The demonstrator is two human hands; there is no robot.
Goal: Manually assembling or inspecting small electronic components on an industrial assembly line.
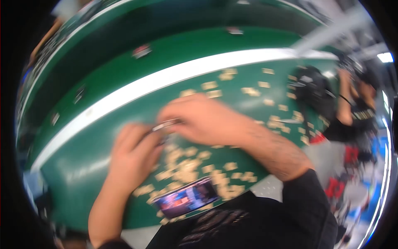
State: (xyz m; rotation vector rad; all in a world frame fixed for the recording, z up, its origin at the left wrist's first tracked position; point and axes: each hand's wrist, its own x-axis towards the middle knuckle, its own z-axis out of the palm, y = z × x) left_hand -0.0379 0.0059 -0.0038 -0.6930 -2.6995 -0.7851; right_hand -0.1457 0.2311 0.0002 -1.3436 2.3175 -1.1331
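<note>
Above the green table (83,145), my two hands meet at a small, thin silver-and-dark piece (167,124), too blurred to name. My left hand (139,143) has its fingers closed at the near left end of the piece. From the right, my right hand (195,116) pinches its other end, with the fingertips partly hidden. Below my hands lies a loose heap of small pale-yellow pieces (186,168). Close to my body, a phone (186,197) with a lit screen rests tilted among them.
More pale-yellow pieces (251,91) are scattered to the right. A black bag (313,89) sits at the right end of the table, beside a co-worker's arm (344,97). A white strip (166,74) runs across behind my hands, with a small red-and-white item (141,51) beyond it.
</note>
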